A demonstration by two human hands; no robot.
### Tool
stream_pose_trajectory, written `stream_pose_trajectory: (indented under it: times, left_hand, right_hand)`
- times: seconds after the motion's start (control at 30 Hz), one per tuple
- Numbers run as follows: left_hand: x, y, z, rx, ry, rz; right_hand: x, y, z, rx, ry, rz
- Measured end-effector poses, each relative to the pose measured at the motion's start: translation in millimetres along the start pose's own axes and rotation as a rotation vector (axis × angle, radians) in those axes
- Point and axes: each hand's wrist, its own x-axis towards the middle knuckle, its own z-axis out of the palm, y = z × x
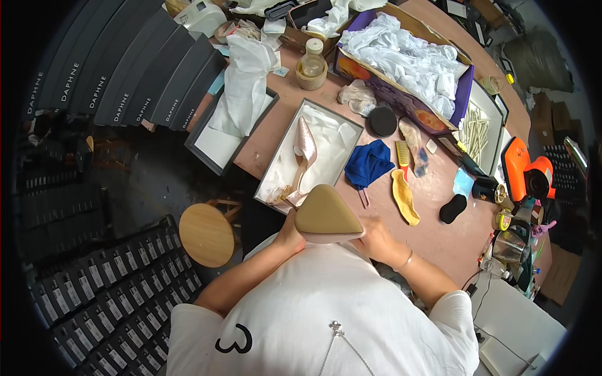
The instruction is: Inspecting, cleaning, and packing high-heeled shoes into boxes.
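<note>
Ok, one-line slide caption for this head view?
Both hands, left hand and right hand, hold a tan-soled shoe near an open shoebox.

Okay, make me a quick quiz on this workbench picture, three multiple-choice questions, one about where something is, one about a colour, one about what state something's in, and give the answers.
1. Where does the second pink shoe lie?
A. in the open white box
B. on the round stool
C. on the floor

2. What colour is the crumpled cloth right of that box?
A. red
B. blue
C. green

3. How is the shoe in the left hand and right hand turned?
A. sole up
B. sole down
C. wrapped in paper

Answers: 1 A, it rests on the box's white paper. 2 B, it is deep blue. 3 A, the tan sole faces the camera.
</note>
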Motion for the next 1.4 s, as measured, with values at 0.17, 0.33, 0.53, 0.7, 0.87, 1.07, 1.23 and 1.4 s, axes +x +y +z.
stream_pose_trajectory:
  times: [0.17,0.33,0.53,0.7,0.87,1.07,1.23,1.4]
  left_hand:
    - [-1,-3,-4,-0.19,0.041,-0.124]
    - [-3,4,3,-0.024,0.059,-0.05]
    - [-2,-5,-1,-0.05,0.088,-0.063]
    - [0,-10,-11,-0.301,-0.037,-0.038]
    - [-8,-1,0,0.24,0.03,0.134]
    - [-4,11,-9,-0.237,-0.111,0.009]
    - [-1,25,-15,0.284,-0.149,0.146]
    - [16,32,-34,-0.151,0.059,-0.139]
  right_hand:
    - [-4,15,33,-0.004,-0.143,-0.036]
    - [6,4,3,-0.018,-0.103,0.014]
    - [0,8,18,0.037,-0.207,0.017]
    - [10,6,4,0.052,-0.04,0.024]
    - [0,8,18,0.052,-0.212,0.006]
    - [4,-11,12,-0.065,0.016,0.05]
    - [-3,-26,31,-0.236,-0.12,0.179]
    - [-62,9,37,-0.321,0.192,0.463]
